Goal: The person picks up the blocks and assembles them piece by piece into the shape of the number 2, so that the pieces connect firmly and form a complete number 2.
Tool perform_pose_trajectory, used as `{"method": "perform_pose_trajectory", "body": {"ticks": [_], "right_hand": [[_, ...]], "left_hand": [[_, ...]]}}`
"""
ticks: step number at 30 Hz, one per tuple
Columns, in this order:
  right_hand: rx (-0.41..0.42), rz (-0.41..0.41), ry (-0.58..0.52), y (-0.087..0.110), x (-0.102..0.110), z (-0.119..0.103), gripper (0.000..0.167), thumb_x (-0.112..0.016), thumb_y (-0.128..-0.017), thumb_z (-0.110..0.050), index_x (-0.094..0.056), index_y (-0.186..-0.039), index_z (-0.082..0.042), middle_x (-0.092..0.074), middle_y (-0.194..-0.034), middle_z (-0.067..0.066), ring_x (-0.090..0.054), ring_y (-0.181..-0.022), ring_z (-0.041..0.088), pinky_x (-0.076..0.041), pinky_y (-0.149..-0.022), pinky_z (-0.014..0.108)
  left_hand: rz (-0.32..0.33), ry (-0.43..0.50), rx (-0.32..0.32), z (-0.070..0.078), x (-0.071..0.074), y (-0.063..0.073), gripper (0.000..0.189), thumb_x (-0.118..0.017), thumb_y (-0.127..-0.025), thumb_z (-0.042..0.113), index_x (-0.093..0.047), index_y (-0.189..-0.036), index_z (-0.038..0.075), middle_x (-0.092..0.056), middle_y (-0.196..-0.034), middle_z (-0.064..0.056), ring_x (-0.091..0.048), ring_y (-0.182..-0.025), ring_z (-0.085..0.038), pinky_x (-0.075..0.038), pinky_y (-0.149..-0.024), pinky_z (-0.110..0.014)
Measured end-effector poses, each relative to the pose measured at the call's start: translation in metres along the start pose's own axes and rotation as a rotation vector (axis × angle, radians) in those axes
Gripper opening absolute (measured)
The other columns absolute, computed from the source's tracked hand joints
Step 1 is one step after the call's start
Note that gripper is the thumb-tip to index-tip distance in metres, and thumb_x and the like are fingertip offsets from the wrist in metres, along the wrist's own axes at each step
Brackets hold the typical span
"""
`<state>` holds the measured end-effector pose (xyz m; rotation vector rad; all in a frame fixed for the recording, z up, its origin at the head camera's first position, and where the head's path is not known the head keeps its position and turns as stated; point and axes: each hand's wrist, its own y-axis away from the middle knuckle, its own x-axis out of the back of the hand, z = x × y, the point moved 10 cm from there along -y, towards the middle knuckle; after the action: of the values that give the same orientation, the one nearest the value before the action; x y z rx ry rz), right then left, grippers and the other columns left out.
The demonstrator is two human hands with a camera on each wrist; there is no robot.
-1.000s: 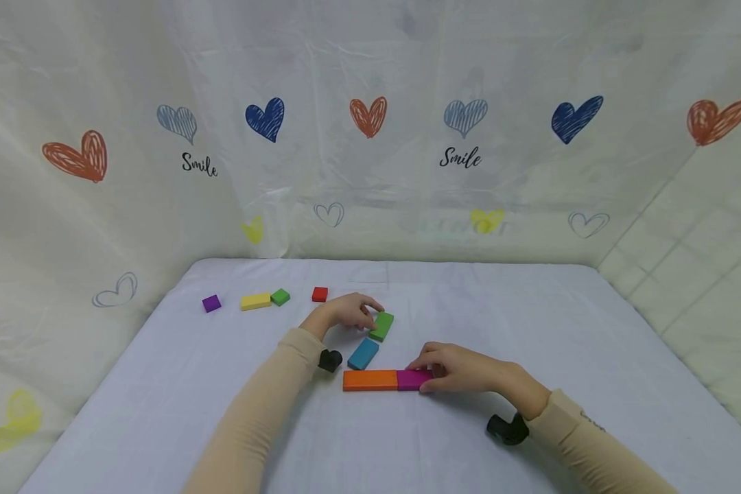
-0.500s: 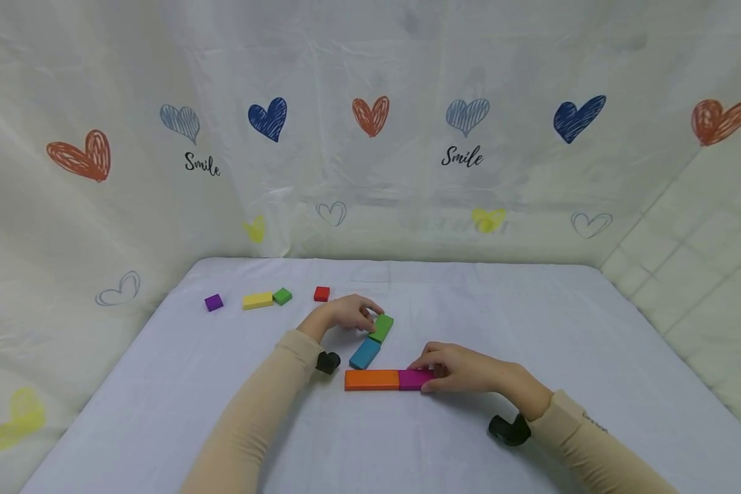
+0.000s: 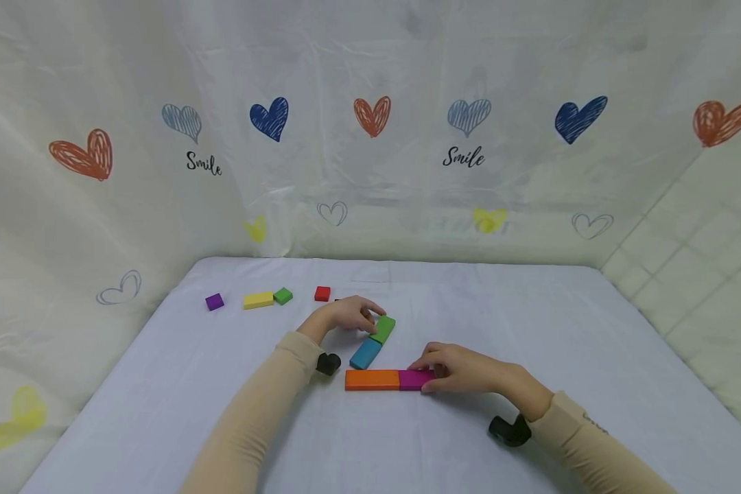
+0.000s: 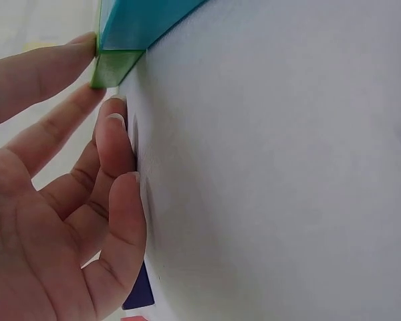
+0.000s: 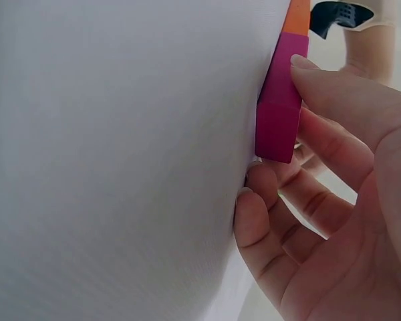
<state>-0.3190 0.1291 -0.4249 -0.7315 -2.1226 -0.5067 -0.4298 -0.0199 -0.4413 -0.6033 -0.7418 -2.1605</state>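
My left hand (image 3: 350,313) pinches a green block (image 3: 383,328) between thumb and index finger; its other fingers rest loosely on the cloth in the left wrist view. The green block's near end touches a blue block (image 3: 366,354), and both lie slantwise on the table. With thumb and forefinger, my right hand (image 3: 460,368) holds a magenta block (image 5: 281,100). That block meets the right end of a longer orange block (image 3: 372,380), making one straight row. The blue block's lower end sits just behind the orange one; whether they touch I cannot tell.
Farther back on the white-covered table (image 3: 519,302) lie a purple block (image 3: 215,302), a yellow block (image 3: 258,300), a small green block (image 3: 283,296) and a red block (image 3: 322,293). A dark blue block (image 4: 140,291) is mostly hidden behind my left hand.
The gap between the green and blue blocks has closed, with my left hand still holding the green one. My right hand stays on the magenta block.
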Motion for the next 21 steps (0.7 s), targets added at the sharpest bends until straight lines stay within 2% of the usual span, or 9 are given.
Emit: {"method": "perform_pose_trajectory", "body": {"ticks": [21], "right_hand": [[0.009, 0.005, 0.002, 0.0008, 0.0009, -0.0017, 0.033, -0.077, -0.093, -0.024, -0.073, -0.124, -0.012, -0.057, -0.100, -0.007, -0.053, -0.083, 0.007, -0.049, -0.071, 0.023]], "left_hand": [[0.009, -0.039, -0.013, -0.0002, -0.0010, -0.0001, 0.044, -0.070, -0.097, 0.016, -0.063, -0.141, 0.015, -0.063, -0.103, -0.003, -0.054, -0.099, -0.020, -0.046, -0.083, -0.031]]}}
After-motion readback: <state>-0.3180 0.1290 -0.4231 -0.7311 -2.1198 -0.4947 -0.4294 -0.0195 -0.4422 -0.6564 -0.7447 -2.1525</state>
